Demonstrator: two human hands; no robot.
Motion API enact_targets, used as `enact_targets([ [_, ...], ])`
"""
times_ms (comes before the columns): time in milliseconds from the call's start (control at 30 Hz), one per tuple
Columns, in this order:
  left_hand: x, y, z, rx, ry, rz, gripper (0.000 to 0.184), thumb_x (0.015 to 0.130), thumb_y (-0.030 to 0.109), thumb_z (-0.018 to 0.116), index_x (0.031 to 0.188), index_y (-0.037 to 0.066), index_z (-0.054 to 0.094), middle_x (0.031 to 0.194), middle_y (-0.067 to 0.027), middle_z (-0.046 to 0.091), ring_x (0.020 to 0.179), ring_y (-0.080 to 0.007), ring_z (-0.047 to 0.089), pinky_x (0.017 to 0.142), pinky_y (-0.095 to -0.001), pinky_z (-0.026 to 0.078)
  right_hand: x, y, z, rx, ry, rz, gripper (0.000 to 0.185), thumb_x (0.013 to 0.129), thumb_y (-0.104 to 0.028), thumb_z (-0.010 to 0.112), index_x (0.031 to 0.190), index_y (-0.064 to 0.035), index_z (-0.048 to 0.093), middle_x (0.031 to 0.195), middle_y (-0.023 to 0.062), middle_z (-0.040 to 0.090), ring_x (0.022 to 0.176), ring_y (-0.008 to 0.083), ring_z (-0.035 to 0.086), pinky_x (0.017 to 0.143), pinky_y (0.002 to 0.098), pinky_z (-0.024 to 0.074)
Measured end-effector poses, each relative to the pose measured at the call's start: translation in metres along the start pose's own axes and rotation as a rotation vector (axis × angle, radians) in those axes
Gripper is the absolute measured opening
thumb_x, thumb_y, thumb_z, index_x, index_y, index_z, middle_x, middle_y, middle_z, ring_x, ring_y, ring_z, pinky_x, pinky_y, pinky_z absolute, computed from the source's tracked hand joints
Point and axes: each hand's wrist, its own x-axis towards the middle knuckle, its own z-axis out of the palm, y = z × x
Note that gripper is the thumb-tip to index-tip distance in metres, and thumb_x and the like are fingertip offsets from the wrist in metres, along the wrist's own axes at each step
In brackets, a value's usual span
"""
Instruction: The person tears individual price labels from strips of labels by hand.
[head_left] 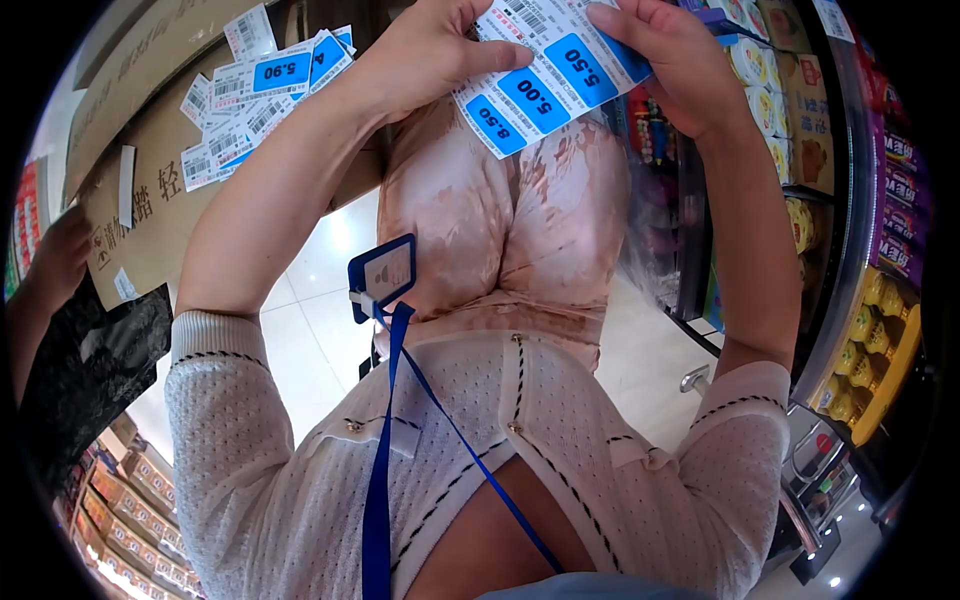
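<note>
Between my two hands is a sheet of price labels (545,85), white with blue blocks that read 5.50, 5.00 and 8.50. My left hand (440,50) pinches its left edge, thumb on top. At the other side my right hand (685,65) grips the upper right part, its thumb lying over the labels. The sheet is held above my lap, and its top runs out of view. To the left, a loose pile of similar price labels (262,100) lies on a cardboard box (150,130); one reads 5.90.
Shelves with packaged goods (775,100) stand close on my right, with yellow packs (865,345) lower down. Another person's hand (65,250) is at the box's left edge. A badge (385,272) hangs from my blue lanyard. More boxed goods (140,520) line the lower left.
</note>
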Motion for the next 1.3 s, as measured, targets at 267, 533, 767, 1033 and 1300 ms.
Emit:
enact_targets([
  [267,0.001,0.004,0.004,-0.064,0.082,-0.040,0.025,0.084,-0.003,0.056,0.109,-0.004,0.057,0.101,-0.0092,0.065,0.090,-0.0147,0.062,0.083,-0.0276,0.049,0.003,0.002,-0.001,-0.004,0.194,-0.148,0.013,0.088,-0.006,0.055,0.096,0.0036,0.061,0.087,0.0076,0.065,0.073,0.0137,0.062,0.065,0.0262,0.0496],
  [533,0.008,-0.006,0.000,-0.091,0.180,-0.050,0.023,0.086,-0.002,0.052,0.109,-0.004,0.055,0.099,-0.0112,0.065,0.089,-0.0167,0.063,0.080,-0.0288,0.050,0.040,-0.011,0.007,-0.054,0.387,-0.449,0.015,0.087,-0.007,0.057,0.098,0.0032,0.061,0.082,0.0068,0.064,0.067,0.0135,0.060,0.059,0.0271,0.0481],
  [767,0.005,-0.006,0.006,-0.015,0.211,-0.026,0.024,0.087,0.000,0.053,0.111,-0.003,0.053,0.097,-0.0097,0.063,0.086,-0.0158,0.061,0.078,-0.0286,0.048,0.032,-0.060,0.096,-0.656,0.059,-0.551,0.037,0.086,-0.025,0.061,0.102,0.0082,0.061,0.089,0.0170,0.066,0.079,0.0207,0.062,0.071,0.0320,0.0484],
  [1033,0.007,-0.016,-0.005,0.046,0.253,0.021,0.011,0.087,0.003,0.058,0.098,-0.001,0.056,0.088,-0.0050,0.063,0.077,-0.0107,0.059,0.071,-0.0244,0.048,0.049,-0.025,0.028,-0.681,-0.086,-0.119,0.024,0.086,-0.020,0.062,0.092,0.0030,0.061,0.079,0.0087,0.064,0.068,0.0141,0.059,0.060,0.0274,0.0478],
  [1300,0.006,-0.011,-0.003,-0.074,0.218,0.051,0.008,0.089,0.008,0.059,0.092,0.001,0.059,0.082,-0.0015,0.061,0.072,-0.0073,0.055,0.065,-0.0213,0.045,0.052,-0.002,0.013,-0.071,-0.202,-0.003,0.014,0.087,-0.012,0.060,0.090,0.0006,0.057,0.079,0.0071,0.062,0.068,0.0129,0.060,0.061,0.0257,0.0499],
])
